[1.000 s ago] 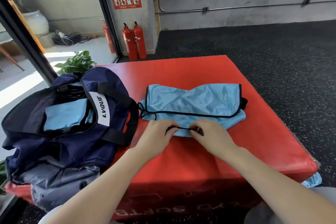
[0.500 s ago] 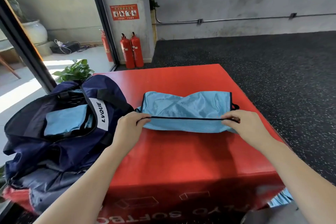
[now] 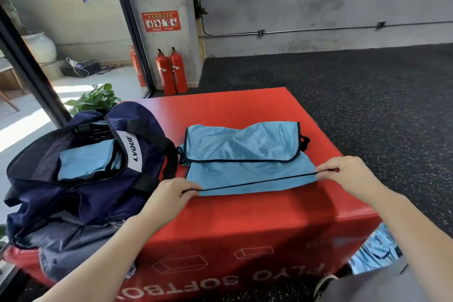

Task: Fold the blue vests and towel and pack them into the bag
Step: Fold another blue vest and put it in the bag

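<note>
Plyo box: I see a red soft box (image 3: pixel 245 110) serving as my work surface, its flat top carrying both the bag and the vest, which I judge keeps folding and packing within one reach.
Bag: the navy bag (image 3: pixel 81 179) sits on the box's left part, mouth gaping upward, so a folded piece can drop straight in; a folded blue piece (image 3: pixel 83 162) already lies inside.
Vest: the blue vest (image 3: pixel 245 162) lies flat just right of the bag, partly folded, an upper flap doubled over toward me. Its long axis runs left to right across my view; the black-trimmed near hem faces me.
Spare cloth: more blue fabric (image 3: pixel 375 250) shows low at the right, beside the box; I cannot tell what garment it is.
Left hand: my left hand (image 3: pixel 169 196) has its grip pinched on the hem's left end.
Right hand: my right hand (image 3: pixel 353 174) pinches the right end, so the hem is stretched taut between them, which I judge squares the edge for the next fold away from me.
</note>
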### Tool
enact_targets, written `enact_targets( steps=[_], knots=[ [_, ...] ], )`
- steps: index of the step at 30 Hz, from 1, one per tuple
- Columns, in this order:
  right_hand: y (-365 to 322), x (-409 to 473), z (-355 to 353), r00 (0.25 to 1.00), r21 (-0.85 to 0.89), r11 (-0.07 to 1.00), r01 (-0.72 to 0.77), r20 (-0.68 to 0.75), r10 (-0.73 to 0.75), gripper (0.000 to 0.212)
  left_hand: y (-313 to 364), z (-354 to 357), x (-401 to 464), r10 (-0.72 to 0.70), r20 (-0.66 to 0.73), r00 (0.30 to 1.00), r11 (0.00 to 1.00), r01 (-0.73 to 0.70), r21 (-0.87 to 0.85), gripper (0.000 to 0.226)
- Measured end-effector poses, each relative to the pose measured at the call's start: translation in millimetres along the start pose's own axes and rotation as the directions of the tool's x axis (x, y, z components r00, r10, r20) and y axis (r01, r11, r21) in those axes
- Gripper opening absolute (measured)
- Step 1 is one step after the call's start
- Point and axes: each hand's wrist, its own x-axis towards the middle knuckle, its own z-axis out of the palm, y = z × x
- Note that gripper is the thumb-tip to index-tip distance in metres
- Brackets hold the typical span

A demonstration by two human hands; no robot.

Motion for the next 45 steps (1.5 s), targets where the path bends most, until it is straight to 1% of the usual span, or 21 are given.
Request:
enact_targets(
  steps=[2, 4, 5, 6, 8, 10, 11, 12, 14, 16, 18, 20, 24, 26, 29, 34, 37, 39, 42, 45],
  knots=[
    [4.3, -1.4, -3.7, 0.992, -0.107, 0.994, -0.029, 0.12, 0.042, 0.029, -0.1, 6.2, -7.7, 0.057, 0.116, 0.992, 0.996, -0.063, 0.055, 0.012],
    [3.1, -3.3, -3.6, 0.96, -0.201, 0.978, -0.049, 0.262, 0.102, 0.016, -0.4, 7.7, -13.2, 0.115, 0.218, 0.969, 0.987, -0.136, 0.084, 0.016],
    [1.5, -2.8, -1.9, 0.945, -0.217, 0.974, -0.059, 0.302, 0.125, 0.011, -0.3, 7.2, -14.9, 0.126, 0.243, 0.962, 0.984, -0.152, 0.092, 0.025],
    [-0.6, -0.9, 0.6, 0.941, -0.216, 0.974, -0.069, 0.31, 0.135, 0.017, 0.2, 6.7, -15.5, 0.126, 0.241, 0.962, 0.983, -0.154, 0.098, 0.037],
    [-5.9, 6.2, 6.3, 0.957, -0.189, 0.98, -0.059, 0.269, 0.109, 0.03, 1.6, 5.6, -13.1, 0.121, 0.179, 0.976, 0.982, -0.144, 0.12, 0.056],
    [-14.6, 15.7, 14.4, 0.971, -0.14, 0.99, -0.036, 0.23, 0.068, 0.043, 3.2, 6.2, -5.2, 0.119, 0.111, 0.987, 0.982, -0.134, 0.132, 0.06],
    [-21.4, 20.4, 19.3, 0.973, -0.134, 0.991, -0.013, 0.225, 0.043, 0.047, 3.9, 7.1, 0.2, 0.114, 0.089, 0.989, 0.983, -0.126, 0.137, 0.058],
    [-27.5, 26.0, 25.8, 0.974, -0.137, 0.99, 0.014, 0.225, 0.018, 0.046, 4.7, 8.6, 6.7, 0.11, 0.071, 0.991, 0.983, -0.119, 0.139, 0.053],
    [-41.9, 38.0, 38.4, 0.972, -0.129, 0.989, 0.073, 0.231, -0.041, 0.032, 7.7, 12.5, 21.5, 0.095, 0.044, 0.995, 0.987, -0.1, 0.129, 0.04],
    [-55.4, 52.3, 52.8, 0.968, -0.081, 0.988, 0.13, 0.225, -0.109, 0.019, 14.7, 16.6, 37.2, 0.091, 0.019, 0.996, 0.99, -0.092, 0.103, 0.02],
    [-68.7, 68.2, 67.9, 0.96, -0.084, 0.977, 0.195, 0.222, -0.173, 0.012, 18.8, 22.7, 53.7, 0.104, -0.011, 0.995, 0.99, -0.102, 0.098, 0.013],
    [-77.9, 83.0, 83.2, 0.951, -0.12, 0.96, 0.253, 0.215, -0.224, 0.011, 17.5, 29.8, 69.3, 0.106, -0.031, 0.994, 0.99, -0.102, 0.097, 0.014],
    [-78.8, 105.9, 104.3, 0.934, -0.131, 0.943, 0.306, 0.234, -0.27, 0.021, 4.0, 41.8, 94.5, 0.098, 0.0, 0.995, 0.984, -0.097, 0.148, 0.02],
    [-72.6, 114.9, 110.3, 0.927, -0.134, 0.945, 0.3, 0.275, -0.255, 0.026, -3.1, 44.9, 103.3, 0.089, 0.026, 0.996, 0.977, -0.093, 0.191, 0.025],
    [-60.8, 127.1, 115.8, 0.917, -0.144, 0.951, 0.275, 0.338, -0.214, 0.034, -10.9, 47.1, 111.4, 0.036, 0.07, 0.997, 0.975, -0.05, 0.216, 0.032],
    [-51.3, 140.2, 115.8, 0.912, -0.143, 0.95, 0.278, 0.348, -0.214, 0.029, -18.9, 46.4, 119.2, -0.006, 0.093, 0.996, 0.981, -0.012, 0.196, 0.024],
    [-48.2, 140.6, 115.7, 0.92, -0.143, 0.951, 0.273, 0.327, -0.215, 0.022, -19.8, 44.3, 120.3, -0.012, 0.107, 0.994, 0.984, -0.008, 0.177, 0.018],
    [-46.1, 139.0, 115.4, 0.928, -0.157, 0.951, 0.268, 0.307, -0.211, 0.017, -20.1, 43.4, 119.0, -0.018, 0.11, 0.994, 0.984, -0.002, 0.178, 0.017],
    [-43.3, 137.2, 112.8, 0.938, -0.169, 0.953, 0.251, 0.285, -0.197, 0.015, -19.3, 39.9, 115.1, -0.04, 0.084, 0.996, 0.99, 0.028, 0.138, 0.017],
    [-38.0, 133.0, 106.7, 0.947, -0.176, 0.955, 0.238, 0.26, -0.188, 0.018, -15.9, 34.8, 110.3, -0.038, 0.03, 0.999, 0.996, 0.035, 0.081, 0.017]
  ],
)
